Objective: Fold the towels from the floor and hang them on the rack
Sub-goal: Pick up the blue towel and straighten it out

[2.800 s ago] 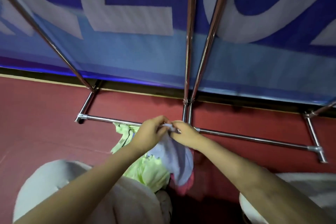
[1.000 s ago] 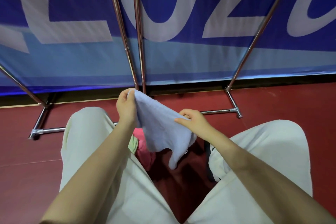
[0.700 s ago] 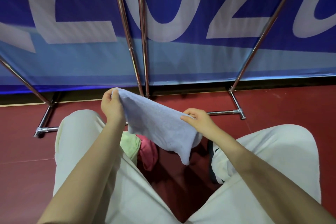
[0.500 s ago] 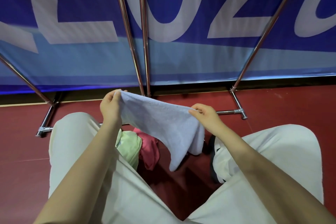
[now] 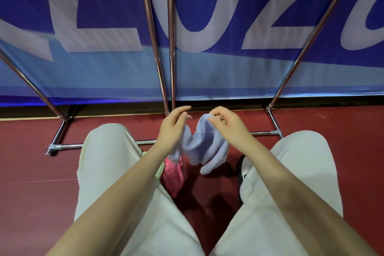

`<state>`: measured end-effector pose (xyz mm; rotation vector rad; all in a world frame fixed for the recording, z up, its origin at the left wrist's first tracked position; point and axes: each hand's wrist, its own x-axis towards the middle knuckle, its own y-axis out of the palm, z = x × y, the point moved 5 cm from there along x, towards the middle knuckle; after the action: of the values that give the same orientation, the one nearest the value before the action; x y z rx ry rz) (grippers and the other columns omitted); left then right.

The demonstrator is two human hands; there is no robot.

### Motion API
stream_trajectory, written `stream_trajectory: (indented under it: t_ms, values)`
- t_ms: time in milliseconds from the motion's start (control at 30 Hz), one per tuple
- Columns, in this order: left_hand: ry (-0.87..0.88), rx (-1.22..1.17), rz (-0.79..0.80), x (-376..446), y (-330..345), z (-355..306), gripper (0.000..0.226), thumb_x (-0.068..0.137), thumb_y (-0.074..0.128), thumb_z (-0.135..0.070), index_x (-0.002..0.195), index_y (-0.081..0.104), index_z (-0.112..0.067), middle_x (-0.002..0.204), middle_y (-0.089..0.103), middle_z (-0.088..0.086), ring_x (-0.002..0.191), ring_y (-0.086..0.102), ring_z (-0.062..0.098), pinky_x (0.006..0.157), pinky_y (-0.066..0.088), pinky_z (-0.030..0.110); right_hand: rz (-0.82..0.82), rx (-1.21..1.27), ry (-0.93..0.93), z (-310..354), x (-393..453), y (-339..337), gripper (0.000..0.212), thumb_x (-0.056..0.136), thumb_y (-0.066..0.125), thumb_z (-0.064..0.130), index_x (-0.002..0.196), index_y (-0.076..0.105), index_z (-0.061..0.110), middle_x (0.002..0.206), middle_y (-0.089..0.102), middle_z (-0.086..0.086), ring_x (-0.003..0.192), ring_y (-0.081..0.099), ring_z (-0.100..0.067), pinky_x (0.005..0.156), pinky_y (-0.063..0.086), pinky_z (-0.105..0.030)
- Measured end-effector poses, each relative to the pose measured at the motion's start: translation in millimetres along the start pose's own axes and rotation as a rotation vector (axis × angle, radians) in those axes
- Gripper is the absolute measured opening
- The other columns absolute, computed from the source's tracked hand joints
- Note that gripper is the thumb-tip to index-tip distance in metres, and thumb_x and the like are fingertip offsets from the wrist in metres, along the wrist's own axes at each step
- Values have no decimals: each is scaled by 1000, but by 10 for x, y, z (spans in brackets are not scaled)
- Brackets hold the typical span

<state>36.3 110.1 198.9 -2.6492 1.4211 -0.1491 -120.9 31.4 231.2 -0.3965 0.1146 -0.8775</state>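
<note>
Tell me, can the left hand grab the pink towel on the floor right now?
Probably not yet. The left hand is busy holding the lilac towel, which hangs over the pink towel lying between the knees. It would likely need to let go first.

**Colour and Pattern Reference**

Held towel (image 5: 204, 147): pale lavender-blue, plain. Floor towel (image 5: 173, 174): pink, plain. Second floor towel (image 5: 159, 169): light green; only an edge shows. Rack (image 5: 159, 54): polished chrome tubing. Floor (image 5: 37, 183): dark red. Banner (image 5: 207, 72): royal blue with large white lettering over a light blue band. Trousers (image 5: 108, 172): cream, plain.
</note>
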Motion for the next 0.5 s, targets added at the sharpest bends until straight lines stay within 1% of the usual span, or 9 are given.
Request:
stream_trajectory:
  t_ms: [67,133,167,200,233,267,333,400,500]
  values:
    - [25,18,88,-57,135,-43,26,102,45,-14,121,63,-14,97,71,-7,90,59,-15,86,40,4,-17,5,-6,45,17,12,10,91,56,8,86,61,15,67,52,9,60,45,2,61,38,-11]
    - [22,22,166,-88,232,-45,26,102,45,-17,116,67,-20,101,70,-16,96,60,-12,87,43,8,-31,14,-24,88,52,4,16,90,55,6,82,60,18,70,56,6,63,47,0,62,39,-11]
    - [21,34,199,-97,268,-36,25,102,46,-18,108,69,-25,98,69,-19,94,61,-9,86,45,11,-37,22,-38,102,69,-8,19,90,55,5,80,60,20,72,60,3,65,49,-2,63,40,-12]
    - [22,55,229,-111,296,-26,24,101,47,-19,97,69,-28,89,68,-22,87,61,-7,82,46,13,-41,25,-49,101,86,-19,20,90,55,4,79,60,20,76,63,0,68,52,-5,65,41,-14]
    - [24,69,253,-129,317,-21,24,100,50,-19,87,68,-29,79,65,-22,77,59,-5,76,45,15,-43,22,-54,87,100,-29,19,90,54,4,80,60,19,79,66,-3,70,53,-6,66,42,-15]
    - [22,73,267,-143,332,-7,24,99,52,-19,82,66,-27,72,62,-21,71,55,-4,73,44,16,-47,14,-53,76,108,-39,18,90,54,4,81,61,18,79,65,-4,70,53,-5,67,41,-14]
    - [16,44,262,-151,320,18,18,96,57,-16,82,68,-18,72,62,-15,69,54,-1,71,44,16,-59,-9,-41,35,111,-55,17,90,55,4,82,61,18,75,60,0,66,49,-1,65,39,-12]
    - [21,-6,201,-132,248,16,15,95,58,-13,86,70,-13,78,66,-7,74,57,2,74,45,17,-55,-45,-37,-6,105,-70,14,90,57,5,84,63,16,72,57,5,63,47,2,64,38,-10]
    - [-14,-69,83,-101,109,-1,17,95,57,-10,89,72,-14,85,71,-8,80,62,-1,78,46,14,24,-143,-38,-75,78,-43,5,88,63,9,86,67,10,73,59,10,63,48,5,65,37,-8]
